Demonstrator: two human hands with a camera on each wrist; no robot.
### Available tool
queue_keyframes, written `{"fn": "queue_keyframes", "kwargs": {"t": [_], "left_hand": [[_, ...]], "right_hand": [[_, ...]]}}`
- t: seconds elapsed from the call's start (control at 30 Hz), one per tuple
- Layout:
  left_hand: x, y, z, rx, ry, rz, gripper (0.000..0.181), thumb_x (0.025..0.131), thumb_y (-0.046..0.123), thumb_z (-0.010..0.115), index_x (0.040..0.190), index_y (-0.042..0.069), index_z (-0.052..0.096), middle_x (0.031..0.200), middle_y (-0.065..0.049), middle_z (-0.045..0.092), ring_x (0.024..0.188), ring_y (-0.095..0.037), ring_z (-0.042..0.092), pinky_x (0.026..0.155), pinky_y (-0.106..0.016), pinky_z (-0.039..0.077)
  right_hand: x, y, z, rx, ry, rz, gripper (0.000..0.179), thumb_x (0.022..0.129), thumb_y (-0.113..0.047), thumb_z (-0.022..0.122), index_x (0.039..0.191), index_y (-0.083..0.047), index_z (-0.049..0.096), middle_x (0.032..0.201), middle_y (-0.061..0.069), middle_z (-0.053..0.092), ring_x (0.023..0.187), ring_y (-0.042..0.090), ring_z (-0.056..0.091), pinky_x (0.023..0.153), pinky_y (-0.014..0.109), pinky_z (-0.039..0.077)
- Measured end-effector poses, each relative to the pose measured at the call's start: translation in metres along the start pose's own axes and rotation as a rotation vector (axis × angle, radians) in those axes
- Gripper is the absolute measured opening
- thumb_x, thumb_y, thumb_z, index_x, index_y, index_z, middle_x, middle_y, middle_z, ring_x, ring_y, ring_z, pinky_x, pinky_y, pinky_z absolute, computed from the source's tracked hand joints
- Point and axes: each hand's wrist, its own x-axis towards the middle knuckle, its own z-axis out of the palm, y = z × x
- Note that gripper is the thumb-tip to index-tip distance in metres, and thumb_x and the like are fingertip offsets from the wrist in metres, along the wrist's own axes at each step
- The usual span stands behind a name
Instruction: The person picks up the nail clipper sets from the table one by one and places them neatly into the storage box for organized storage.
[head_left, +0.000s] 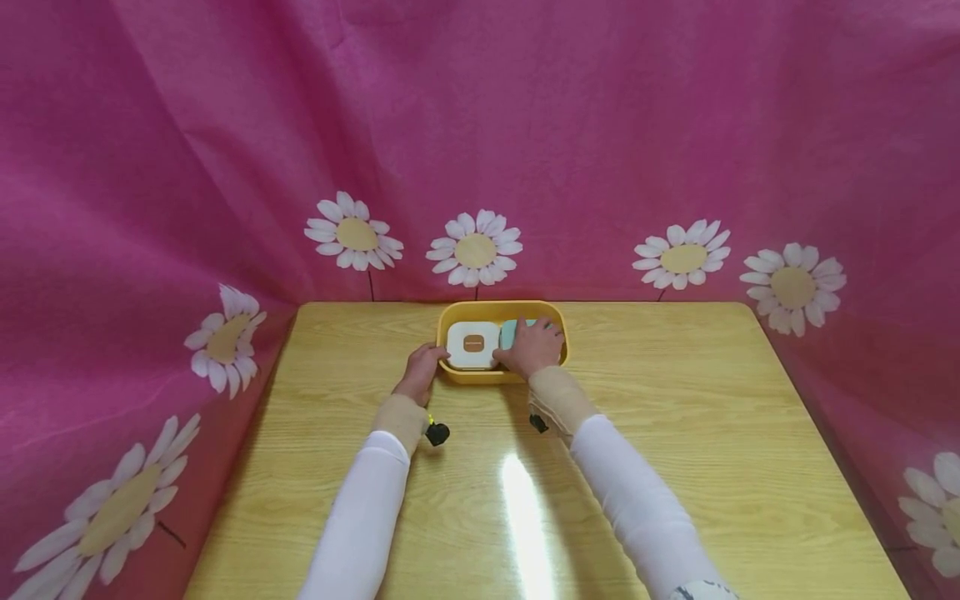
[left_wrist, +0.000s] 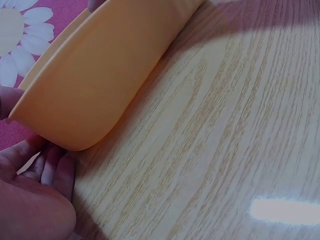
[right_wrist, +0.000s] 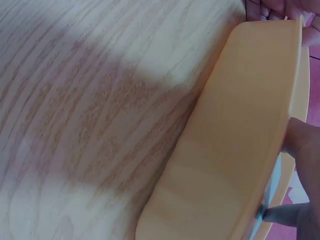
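A yellow rectangular tub point(head_left: 487, 378) with rounded corners stands at the table's far side. In its left half lies a white square box point(head_left: 472, 357) with a brown label on top. A mint-green box point(head_left: 508, 333) sits in the right half, mostly hidden under my right hand point(head_left: 534, 348). That hand reaches over the front rim and grips the green box from above, thumb and fingers spread around it. My left hand point(head_left: 422, 372) holds the tub's left end. In the left wrist view its thumb hooks over the rim, while the other fingers curl against the outer wall point(left_wrist: 95, 90).
The wooden table point(head_left: 675, 433) stretches in front of the tub and to both sides, with a bright light reflection near the middle. A pink curtain point(head_left: 570, 150) printed with white daisies hangs behind the table and along its sides.
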Motion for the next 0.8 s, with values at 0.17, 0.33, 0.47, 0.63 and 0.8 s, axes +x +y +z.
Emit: {"fn": "queue_keyframes", "kwargs": {"t": [0.17,0.33,0.47,0.63,0.8], "left_hand": [[0.000,0.001,0.000,0.005,0.012,0.005,0.038,0.093,0.005,0.057,0.128,-0.009,0.062,0.118,-0.015,0.060,0.100,-0.018,0.056,0.088,-0.026,0.047],[-0.002,0.002,0.002,0.007,0.012,0.010,0.038,0.093,0.005,0.056,0.128,-0.010,0.061,0.121,-0.017,0.060,0.104,-0.020,0.055,0.091,-0.028,0.046],[-0.002,0.002,0.002,0.009,0.004,0.013,0.040,0.094,0.004,0.056,0.130,-0.010,0.061,0.125,-0.019,0.059,0.108,-0.022,0.054,0.094,-0.029,0.045],[-0.004,0.001,0.001,0.025,0.007,0.018,0.041,0.093,0.006,0.057,0.130,-0.010,0.061,0.124,-0.018,0.059,0.108,-0.023,0.054,0.092,-0.028,0.045],[-0.005,0.001,0.001,0.038,0.001,0.019,0.043,0.091,0.006,0.056,0.131,-0.009,0.062,0.128,-0.018,0.059,0.112,-0.023,0.052,0.095,-0.030,0.044]], "right_hand": [[0.003,0.008,0.001,0.029,-0.011,-0.051,0.094,0.091,-0.065,0.066,0.159,-0.006,0.041,0.146,0.038,0.043,0.133,0.048,0.044,0.109,0.050,0.046],[0.009,0.015,0.008,0.035,0.008,-0.103,0.092,0.092,-0.063,0.065,0.159,-0.005,0.041,0.148,0.041,0.039,0.134,0.050,0.042,0.110,0.050,0.045],[0.011,0.019,0.013,0.014,0.034,-0.123,0.091,0.092,-0.065,0.064,0.159,-0.005,0.043,0.146,0.040,0.042,0.133,0.049,0.044,0.111,0.050,0.043],[0.011,0.021,0.019,0.015,0.091,-0.133,0.090,0.089,-0.065,0.065,0.154,-0.005,0.049,0.138,0.036,0.049,0.126,0.046,0.048,0.108,0.050,0.043],[0.012,0.021,0.021,0.018,0.110,-0.129,0.087,0.089,-0.065,0.067,0.151,-0.006,0.052,0.135,0.035,0.051,0.124,0.045,0.049,0.109,0.049,0.042]]}}
